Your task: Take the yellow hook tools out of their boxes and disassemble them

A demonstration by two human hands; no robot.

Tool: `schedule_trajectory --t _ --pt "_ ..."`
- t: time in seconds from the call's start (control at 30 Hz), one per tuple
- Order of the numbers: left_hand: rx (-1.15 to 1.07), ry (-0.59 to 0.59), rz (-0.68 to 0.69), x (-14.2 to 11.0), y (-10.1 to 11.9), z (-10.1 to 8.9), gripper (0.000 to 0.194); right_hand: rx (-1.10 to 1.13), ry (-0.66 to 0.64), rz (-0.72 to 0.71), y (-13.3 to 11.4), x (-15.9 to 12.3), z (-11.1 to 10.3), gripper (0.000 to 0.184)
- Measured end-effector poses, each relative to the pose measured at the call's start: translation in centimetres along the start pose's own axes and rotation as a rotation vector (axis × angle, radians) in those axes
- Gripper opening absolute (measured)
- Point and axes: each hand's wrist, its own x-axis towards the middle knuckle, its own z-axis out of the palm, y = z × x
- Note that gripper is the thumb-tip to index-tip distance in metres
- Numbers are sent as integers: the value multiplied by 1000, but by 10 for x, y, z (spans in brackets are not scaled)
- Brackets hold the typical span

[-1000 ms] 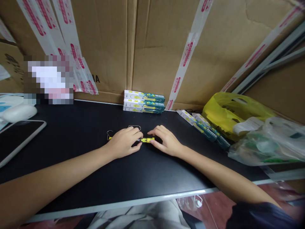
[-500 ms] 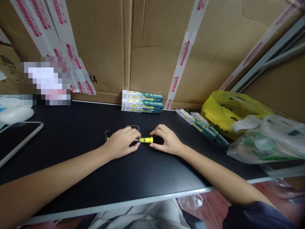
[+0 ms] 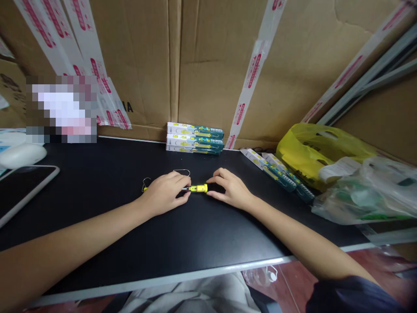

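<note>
My left hand (image 3: 166, 191) is closed round a slim spring scale lying along the black tabletop, covering much of its middle. The spring scale's yellow end (image 3: 198, 188) sticks out to the right of my fingers. On the other side a bent wire hook (image 3: 146, 182) shows beside a bit of yellow. Just behind my left knuckles lies a curved metal wire (image 3: 183, 171), its near part hidden by the hand. My right hand (image 3: 231, 189) is held by the yellow end cap, thumb and fingers apart, gripping nothing.
Printed boxes (image 3: 195, 141) are stacked at the back against cardboard (image 3: 208, 87). More slim boxes (image 3: 270, 169) lie at the right, beside a yellow plastic bag (image 3: 293, 148) and a clear bag (image 3: 352, 195). At the left are a phone (image 3: 26, 189) and a white mouse (image 3: 24, 155).
The spring scale and my left hand have shifted slightly left. My right hand's fingertips have come a little closer together and now sit just right of the yellow cap.
</note>
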Motion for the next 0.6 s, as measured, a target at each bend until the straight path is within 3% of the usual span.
schedule_trajectory --t 0.6 --pt "-10 -11 24 -1 -1 1 16 115 41 -63 -3 0 4 23"
